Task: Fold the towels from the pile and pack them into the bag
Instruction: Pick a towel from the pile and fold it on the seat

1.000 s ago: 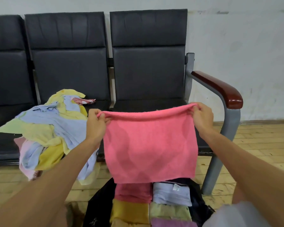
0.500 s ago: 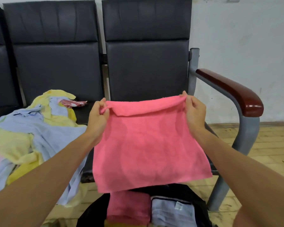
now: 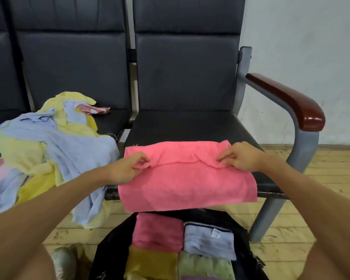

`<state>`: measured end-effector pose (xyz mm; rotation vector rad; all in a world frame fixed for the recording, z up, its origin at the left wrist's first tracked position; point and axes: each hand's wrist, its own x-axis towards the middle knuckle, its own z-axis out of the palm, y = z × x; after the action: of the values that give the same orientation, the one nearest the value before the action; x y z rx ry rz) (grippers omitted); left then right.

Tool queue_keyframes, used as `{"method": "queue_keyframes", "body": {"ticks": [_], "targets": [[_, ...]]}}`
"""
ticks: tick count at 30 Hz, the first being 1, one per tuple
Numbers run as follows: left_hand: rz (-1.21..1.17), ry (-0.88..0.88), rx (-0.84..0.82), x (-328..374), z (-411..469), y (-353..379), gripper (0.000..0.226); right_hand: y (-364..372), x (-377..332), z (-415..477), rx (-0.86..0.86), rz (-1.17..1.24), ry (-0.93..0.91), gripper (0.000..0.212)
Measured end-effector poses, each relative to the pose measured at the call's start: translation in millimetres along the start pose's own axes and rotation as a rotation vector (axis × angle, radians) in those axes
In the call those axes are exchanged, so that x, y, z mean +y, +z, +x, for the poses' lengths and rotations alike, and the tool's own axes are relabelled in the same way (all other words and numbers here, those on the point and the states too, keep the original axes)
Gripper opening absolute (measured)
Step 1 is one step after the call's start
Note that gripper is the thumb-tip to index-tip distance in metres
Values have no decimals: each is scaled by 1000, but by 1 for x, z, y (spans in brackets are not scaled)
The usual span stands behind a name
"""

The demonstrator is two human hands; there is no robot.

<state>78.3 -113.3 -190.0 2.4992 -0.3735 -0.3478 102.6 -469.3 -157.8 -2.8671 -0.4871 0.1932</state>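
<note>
On the front of the black seat the pink towel lies spread flat, its near edge drooping over the seat's front lip just above the open bag. A band along the towel's far side is doubled over towards me, and I've got that flap at both ends. My left hand has its fingers curled in, pinching the flap's left corner. My right hand does the same on the other side, fingers nipping a little bunch of pink cloth. Both forearms reach in from the bottom corners. Off to my left, on the next seat, sits the pile of towels, a loose heap of pale blue, yellow and light green, some of it spilling over the seat edge towards the wooden floor. Down below, the black bag sits on the floor with folded towels packed side by side: a pink one, a pale blue one, a yellow one and a green one. At right, the dark red armrest stands well clear of my hands.
</note>
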Motion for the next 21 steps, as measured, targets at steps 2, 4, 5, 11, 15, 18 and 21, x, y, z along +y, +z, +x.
{"method": "queue_keyframes", "body": {"ticks": [2, 4, 5, 11, 15, 18, 21], "targets": [[75, -6, -58, -9, 5, 6, 49, 3, 1, 1, -28, -23, -5, 29], [94, -14, -25, -13, 15, 9, 55, 6, 3, 6, -52, -7, -3, 38], [92, -11, 10, -14, 21, 10, 54, 9, 4, 10, -52, 0, 5, 40], [95, 28, 208, -32, 55, 12, 46, 26, 5, 34, 80, 43, 29, 37], [95, 77, 294, -36, 70, 13, 44, 36, 2, 43, 143, 57, 70, 39], [38, 165, 398, -28, 66, 12, 30, 40, 6, 49, 310, 84, 81, 40], [-41, 240, 457, -19, 52, 5, 21, 33, 8, 49, 473, 147, 71, 36]]}}
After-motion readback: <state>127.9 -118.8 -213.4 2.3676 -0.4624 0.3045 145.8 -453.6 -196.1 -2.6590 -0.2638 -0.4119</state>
